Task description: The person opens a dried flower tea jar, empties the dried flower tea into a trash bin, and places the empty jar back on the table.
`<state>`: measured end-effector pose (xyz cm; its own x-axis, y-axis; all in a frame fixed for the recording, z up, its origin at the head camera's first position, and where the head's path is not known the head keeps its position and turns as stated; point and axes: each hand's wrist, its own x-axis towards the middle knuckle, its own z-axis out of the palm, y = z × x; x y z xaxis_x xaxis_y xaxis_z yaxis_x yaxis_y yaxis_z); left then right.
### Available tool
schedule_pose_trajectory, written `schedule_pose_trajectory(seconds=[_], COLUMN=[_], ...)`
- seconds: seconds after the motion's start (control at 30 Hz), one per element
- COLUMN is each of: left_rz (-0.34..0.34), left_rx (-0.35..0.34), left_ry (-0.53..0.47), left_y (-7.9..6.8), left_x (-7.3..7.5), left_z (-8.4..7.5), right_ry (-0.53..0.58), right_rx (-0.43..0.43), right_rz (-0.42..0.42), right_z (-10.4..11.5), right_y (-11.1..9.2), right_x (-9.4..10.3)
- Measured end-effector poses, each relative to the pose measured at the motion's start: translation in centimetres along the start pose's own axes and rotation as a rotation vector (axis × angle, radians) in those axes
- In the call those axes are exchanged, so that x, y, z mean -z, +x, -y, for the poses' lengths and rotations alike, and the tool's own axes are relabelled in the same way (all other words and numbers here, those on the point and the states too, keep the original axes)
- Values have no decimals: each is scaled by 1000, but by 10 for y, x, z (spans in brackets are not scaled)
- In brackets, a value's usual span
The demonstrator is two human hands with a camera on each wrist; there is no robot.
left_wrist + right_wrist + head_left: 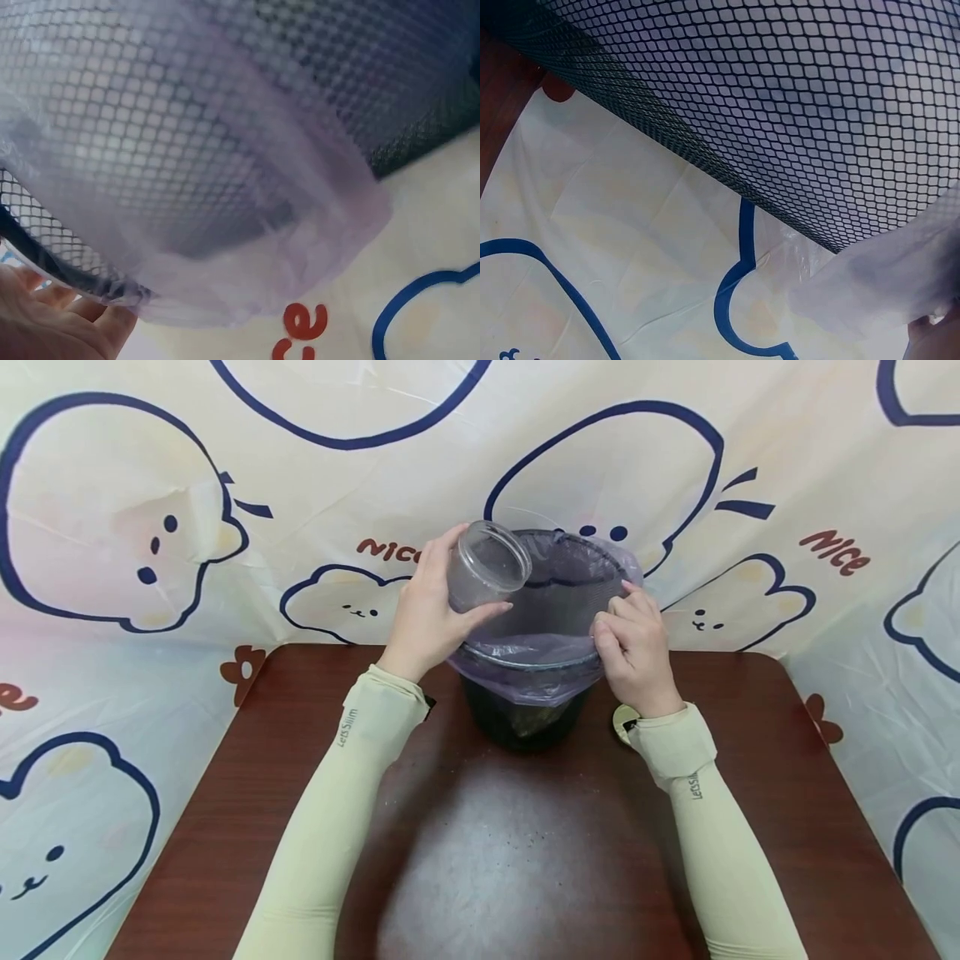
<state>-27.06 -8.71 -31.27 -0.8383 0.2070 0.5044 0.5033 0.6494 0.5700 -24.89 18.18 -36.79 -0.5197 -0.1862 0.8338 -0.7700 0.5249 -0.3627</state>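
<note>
A dark mesh trash bin (525, 731), lined with a thin purple trash bag (536, 689), stands near the table's back edge. My left hand (431, 602) holds a clear plastic jar (491, 564) by its side, tilted with its mouth over the left part of the bin. My right hand (637, 647) grips the folded-over bag at the bin's right rim, its fingers curled. In the left wrist view, mesh and bag fill most of the picture and the jar is hidden. The right wrist view has the bin's mesh wall (780, 90) and a fingertip (930, 330).
The brown table (480, 860) carries small dark crumbs (525, 839) in front of the bin. A round yellowish thing (622, 724) lies by my right wrist, partly covered. A printed cloth (360, 485) with cartoon shapes hangs behind and along both sides.
</note>
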Motion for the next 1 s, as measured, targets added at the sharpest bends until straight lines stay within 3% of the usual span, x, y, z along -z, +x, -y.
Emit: schedule_pose_trajectory(seconds=[0.37,0.7,1.0], left_rz=[0,-41,-90], left_rx=[46,16,-40], left_ry=[-43,-165,-246], left_y=[-3,-7,-15], left_x=[1,6,11], left_z=[6,5,-8], right_ry=[-22,-8,89], right_rx=[-8,-25,-41], right_rz=[22,51,-15], right_z=[0,0,6], right_y=[0,-1,1], right_x=[3,3,9])
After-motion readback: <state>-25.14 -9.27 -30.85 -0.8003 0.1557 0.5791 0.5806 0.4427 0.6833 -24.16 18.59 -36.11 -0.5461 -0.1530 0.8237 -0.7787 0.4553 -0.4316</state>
